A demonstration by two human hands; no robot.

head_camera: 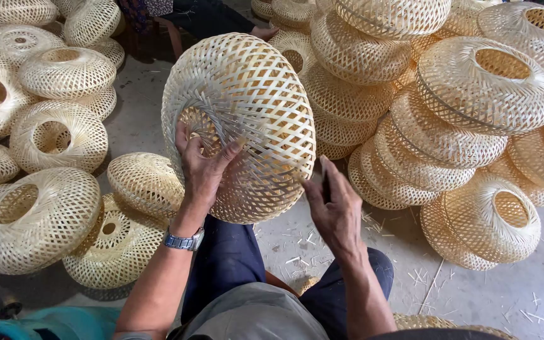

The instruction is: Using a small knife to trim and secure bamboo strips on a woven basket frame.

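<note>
Woven shade (247,113) in left hand (201,165)

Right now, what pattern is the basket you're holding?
Pale bamboo basket, open diagonal lattice weave; head view.

A: State the illumination.
B: Soft, even daylight. The concrete floor (473,289) reads pale grey, with no glare. Shadows are weak and diffuse; darker pockets sit under the stacked bamboo shades (448,138) and beneath the woven bamboo lampshade (240,119) held up at centre.

A: State the sharpness.
B: Focus holds across the centre. The weave is crisp. The right hand (335,211) shows slight softness at the fingertips; the left hand (201,169) is sharp.

A: State the edge behaviour.
B: Wide-angle bending appears at the corners, and the shades at the borders look stretched.
</note>
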